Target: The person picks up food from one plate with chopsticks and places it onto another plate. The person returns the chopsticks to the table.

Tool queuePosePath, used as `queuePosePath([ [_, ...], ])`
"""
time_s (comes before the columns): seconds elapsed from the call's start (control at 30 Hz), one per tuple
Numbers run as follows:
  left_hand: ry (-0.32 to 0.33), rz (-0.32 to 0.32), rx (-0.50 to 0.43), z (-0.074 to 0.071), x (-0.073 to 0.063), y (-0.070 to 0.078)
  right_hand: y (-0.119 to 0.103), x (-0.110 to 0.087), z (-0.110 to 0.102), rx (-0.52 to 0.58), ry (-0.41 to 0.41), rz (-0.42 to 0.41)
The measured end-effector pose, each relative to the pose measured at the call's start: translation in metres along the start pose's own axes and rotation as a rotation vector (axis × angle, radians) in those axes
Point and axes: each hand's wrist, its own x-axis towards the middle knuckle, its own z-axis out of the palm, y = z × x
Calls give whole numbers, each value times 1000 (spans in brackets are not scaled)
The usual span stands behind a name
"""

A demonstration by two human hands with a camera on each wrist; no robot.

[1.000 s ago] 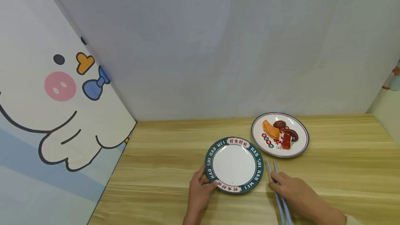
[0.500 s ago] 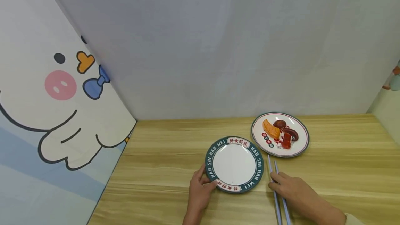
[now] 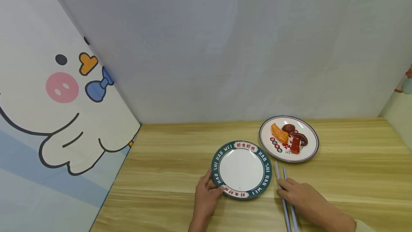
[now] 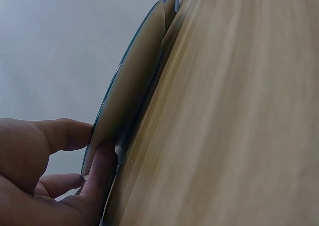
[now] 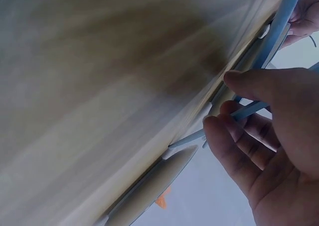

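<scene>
My left hand (image 3: 206, 198) grips the near left edge of a white plate with a dark green lettered rim (image 3: 266, 169). In the left wrist view, a finger reaches beneath the plate (image 4: 132, 81) while others meet its rim. My right hand (image 3: 304, 198) holds a pair of pale blue chopsticks (image 3: 285, 212), low over the table. Their tips point away from me and stand slightly apart, just short of an oval plate. In the right wrist view, the thumb and fingers of the right hand (image 5: 294, 136) lie around the chopsticks (image 5: 276, 29).
Behind and right of the green-rimmed plate sits the oval white plate (image 3: 270, 149). On it lie an orange salmon-like slice (image 3: 279, 133), a brown round piece (image 3: 288, 128), a dark red curled tentacle (image 3: 302, 139) and a red piece (image 3: 295, 146). A pale wall (image 3: 206, 63) bounds the wooden table (image 3: 161, 174).
The chopsticks have shifted slightly in my right hand: their near ends swing a little left and the left tip sits slightly farther forward. Both hands and both plates stay in place.
</scene>
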Motion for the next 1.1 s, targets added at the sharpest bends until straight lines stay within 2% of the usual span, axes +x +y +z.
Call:
queuePosePath([
  [0.3, -1, 1, 5, 0, 0, 0, 1, 1, 3, -34, 65, -32],
  [0.6, 1, -8, 12, 0, -1, 1, -2, 1, 0, -28, 15, -16],
  [0.83, -1, -2, 6, 0, 0, -1, 1, -1, 2, -56, 103, -53],
  [1.1, -2, -7, 9, 1, 0, 1, 2, -1, 4, -83, 106, -79],
])
